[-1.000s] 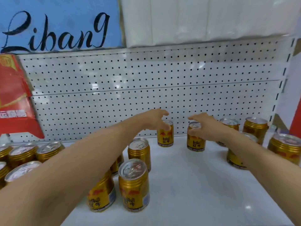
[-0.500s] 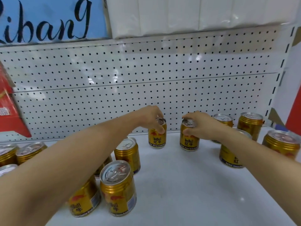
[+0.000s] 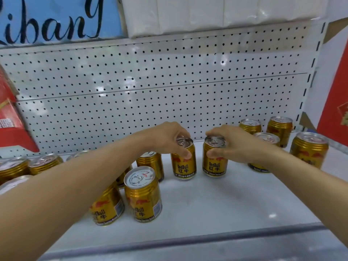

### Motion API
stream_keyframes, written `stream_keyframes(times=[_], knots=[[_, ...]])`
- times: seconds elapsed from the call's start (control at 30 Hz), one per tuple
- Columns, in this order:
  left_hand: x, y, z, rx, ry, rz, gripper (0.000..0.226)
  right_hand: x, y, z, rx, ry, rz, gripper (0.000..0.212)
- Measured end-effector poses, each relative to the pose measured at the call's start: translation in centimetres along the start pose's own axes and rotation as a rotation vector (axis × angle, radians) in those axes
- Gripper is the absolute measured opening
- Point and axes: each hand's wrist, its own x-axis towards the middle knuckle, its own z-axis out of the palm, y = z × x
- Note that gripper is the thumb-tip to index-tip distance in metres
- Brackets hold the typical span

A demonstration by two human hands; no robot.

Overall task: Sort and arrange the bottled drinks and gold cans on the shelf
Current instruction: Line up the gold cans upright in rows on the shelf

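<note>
1. On a smooth white shelf [image 3: 216, 204] backed by a white perforated metal panel [image 3: 150, 91], short cylindrical gold metal cans with silver pull-tab lids stood upright.
2. Near the middle of the shelf, the left hand [image 3: 165, 138] gripped the rim of one gold can with red bull artwork [image 3: 184, 164] from above, fingers curled round the lid and thumb pressed on the front.
3. Just beside it, not touching, the right hand [image 3: 231, 144] clamped a matching gold can [image 3: 213, 164] in the same way.
4. Four more cans stood to the right, the nearest [image 3: 308, 149] ribbed at the shoulder.
5. A front can [image 3: 143, 196] stood under the left forearm, touching its neighbour [image 3: 107, 208]; further cans [image 3: 45, 163] lined the left edge.
6. Above sat a blue sign with black script [image 3: 56, 17] and white plastic-wrapped packs [image 3: 207, 14]; a glossy red box [image 3: 11, 125] leaned at the left.
</note>
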Motion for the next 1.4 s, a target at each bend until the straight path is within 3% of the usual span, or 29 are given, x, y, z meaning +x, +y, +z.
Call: stream_keyframes(times=[0.5,0.7,0.87,1.1,1.4], knots=[[-0.5,0.0,1.1,0.027,0.012,-0.005,0.053,-0.2,-0.7,0.3,-0.027,-0.085,-0.003,0.06],[-0.6,0.7,1.5,0.175,0.003,-0.066,0.066,-1.2,-0.9,1.1,-0.082,-0.076,-0.022,0.065],[-1.3,3.7,1.6,0.251,0.09,0.0,0.081,-4.3,0.6,0.3,-0.13,0.152,-0.119,0.059],[1.8,11.7,3.0,0.161,0.145,0.188,0.076,-7.9,7.4,-4.6,-0.041,0.446,0.004,0.04],[8.2,16.3,7.0,-0.093,0.023,0.12,0.067,-10.3,14.6,-7.6,0.156,0.264,0.221,0.055]])
